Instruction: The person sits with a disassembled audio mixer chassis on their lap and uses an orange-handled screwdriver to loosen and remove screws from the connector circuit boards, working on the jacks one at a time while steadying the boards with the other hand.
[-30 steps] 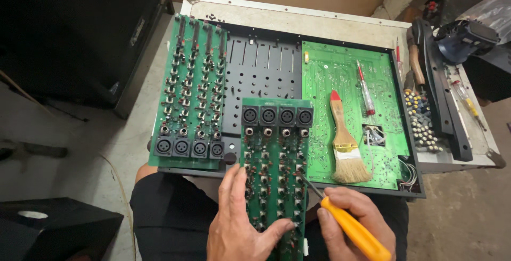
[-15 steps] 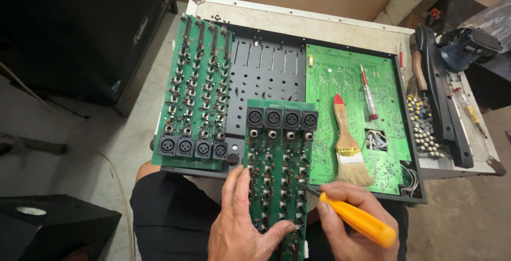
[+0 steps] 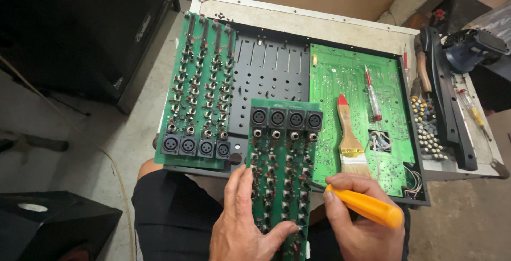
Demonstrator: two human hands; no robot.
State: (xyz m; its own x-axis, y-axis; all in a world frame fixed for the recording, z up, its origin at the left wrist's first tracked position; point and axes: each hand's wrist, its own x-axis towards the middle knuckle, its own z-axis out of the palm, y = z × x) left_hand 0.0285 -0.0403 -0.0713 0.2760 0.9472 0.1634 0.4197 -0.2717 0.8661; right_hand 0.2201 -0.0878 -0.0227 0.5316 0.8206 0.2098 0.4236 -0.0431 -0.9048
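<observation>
A long green circuit board (image 3: 280, 160) with rows of black round sockets and knobs' shafts rests over my lap and the edge of an open mixer chassis (image 3: 269, 75). My left hand (image 3: 242, 224) lies flat on the board's lower left, thumb under its bottom edge. My right hand (image 3: 359, 224) grips an orange-handled screwdriver (image 3: 364, 206), its dark tip touching the board's right edge.
A second green board (image 3: 199, 90) lies at the chassis's left. A large green board (image 3: 351, 106) at the right carries a paintbrush (image 3: 351, 133) and a red-tipped tester screwdriver (image 3: 371, 92). A black side panel (image 3: 447, 96), loose knobs (image 3: 428, 128) and a power tool (image 3: 474, 48) sit far right. Black speaker cabinets (image 3: 69, 32) stand left.
The screwdriver tip has slid lower along the board's right edge and my right hand has shifted slightly. The left hand has stayed on the board.
</observation>
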